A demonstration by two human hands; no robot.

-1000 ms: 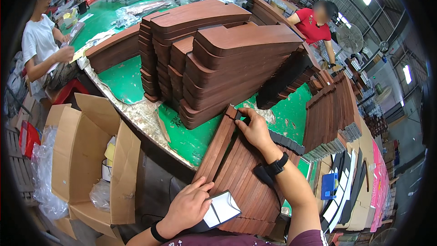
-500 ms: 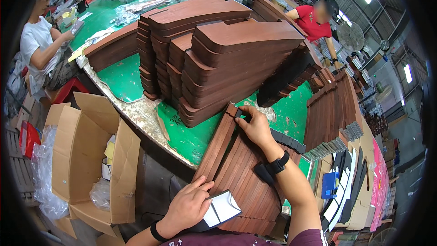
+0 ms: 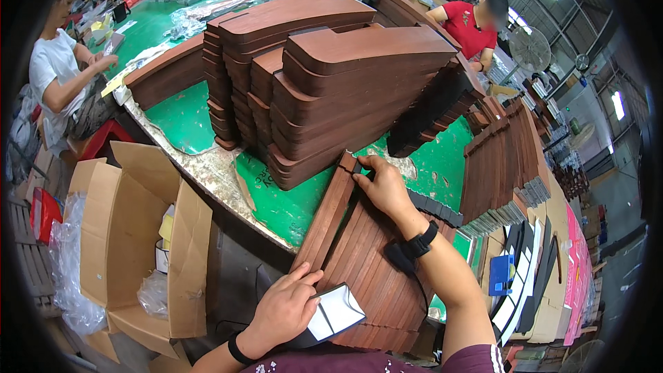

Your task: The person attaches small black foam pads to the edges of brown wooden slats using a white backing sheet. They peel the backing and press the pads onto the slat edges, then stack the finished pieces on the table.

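Several slightly parted fingers of the left hand (image 3: 283, 307) lie on the near end of a reddish-brown slat (image 3: 323, 220), set along the left side of the row of slats (image 3: 376, 255) with a dark gap between. Over the row's near-left corner shows a white-faced, dark-edged pad (image 3: 344, 312). Near the row's far end, the right hand (image 3: 384, 188) brings thumb and bent forefinger to the slat's notched tip; I cannot tell whether they pinch it. Both hands have hardly shifted this past second, so the slat stays steadied at both ends. Beyond the row rise stacked curved brown boards (image 3: 366, 52); farther off, a co-worker in red (image 3: 464, 27) has drawn an arm in.
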